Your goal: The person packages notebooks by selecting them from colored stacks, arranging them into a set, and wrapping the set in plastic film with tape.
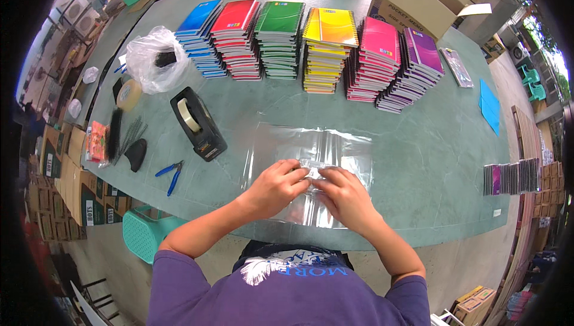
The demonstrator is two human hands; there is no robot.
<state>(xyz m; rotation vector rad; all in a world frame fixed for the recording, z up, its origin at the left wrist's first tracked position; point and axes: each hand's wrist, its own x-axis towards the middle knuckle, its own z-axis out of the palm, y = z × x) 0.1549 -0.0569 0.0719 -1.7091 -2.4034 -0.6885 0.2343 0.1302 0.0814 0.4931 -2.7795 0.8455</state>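
Observation:
In front of me on the green table lies a pile of clear, shiny plastic sheets or bags (350,143). My left hand (276,187) and my right hand (345,195) meet over its middle, fingers curled inward. Between the fingertips is a small crumpled piece of clear plastic (312,165), pinched from both sides. Whether it is a separate piece or a fold of the pile, I cannot tell. Beyond my left hand stands a black tape dispenser (210,137) with a roll in it.
Stacked spiral notebooks (330,27) in several colours line the far side, beside an open cardboard box (412,9). On the left are blue-handled cutters (173,176), a tape roll (128,94) and a plastic bag (143,69). More notebooks (511,177) sit at the right edge.

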